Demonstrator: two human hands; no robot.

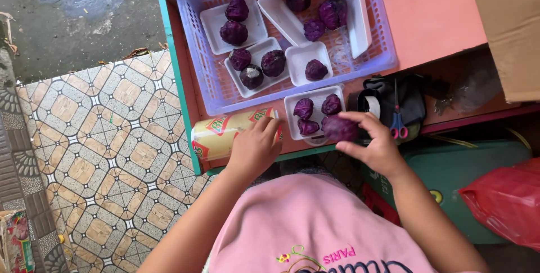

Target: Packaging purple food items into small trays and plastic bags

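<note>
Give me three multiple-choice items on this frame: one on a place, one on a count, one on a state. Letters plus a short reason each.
1. Where does the left hand rest?
A. on the roll of wrap
B. in the basket
C. on the scissors

2. How many purple cabbages lie in the white tray nearest the person, outside the lilac basket?
A. one
B. three
C. six

3. What is the state of the right hand?
A. flat and empty
B. shut on a purple cabbage
C. gripping the scissors

Answers: 1 A, the palm lies on the roll's end by the table edge. 2 B, three pieces sit in that tray, while a fourth is held just beside it. 3 B, the fingers and thumb pinch the cabbage; the blue-handled scissors lie untouched.
</note>
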